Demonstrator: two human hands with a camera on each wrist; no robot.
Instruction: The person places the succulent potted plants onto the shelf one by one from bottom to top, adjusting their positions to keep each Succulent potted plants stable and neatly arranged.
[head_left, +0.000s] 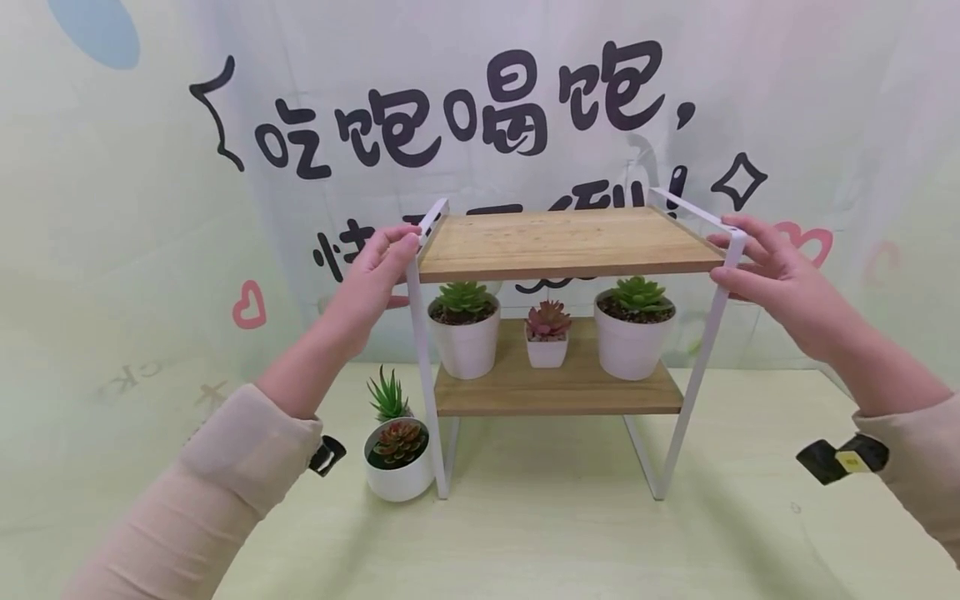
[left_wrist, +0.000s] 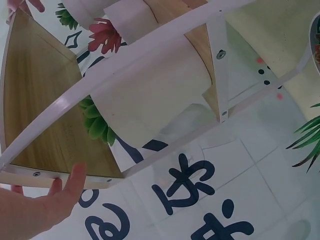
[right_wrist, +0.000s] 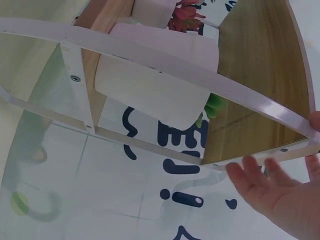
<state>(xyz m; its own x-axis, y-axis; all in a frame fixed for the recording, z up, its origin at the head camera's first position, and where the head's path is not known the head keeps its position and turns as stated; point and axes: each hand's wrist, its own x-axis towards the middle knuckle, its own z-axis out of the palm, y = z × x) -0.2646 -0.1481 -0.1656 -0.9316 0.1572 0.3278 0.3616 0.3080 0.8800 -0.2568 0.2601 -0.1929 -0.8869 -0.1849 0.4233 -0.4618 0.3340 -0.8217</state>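
A two-tier shelf [head_left: 555, 396] with wooden boards and a white metal frame stands on the table in the head view. My left hand [head_left: 378, 271] holds the frame's upper left corner, thumb at the top rail. At the opposite corner my right hand [head_left: 780, 283] grips the frame, thumb across the front post and fingers over the side. The wrist views show fingertips against the outside of the side rails. On the lower board are a left potted green succulent [head_left: 465, 342], a small pink succulent [head_left: 547, 342] in a square pot and a right potted green succulent [head_left: 634, 342].
Left of the shelf, a round white bowl [head_left: 399, 475] with a reddish succulent stands close to the frame's foot. A spiky green plant [head_left: 388, 396] is just behind it. A printed cloth [head_left: 465, 50] hangs behind the pale table [head_left: 540, 542].
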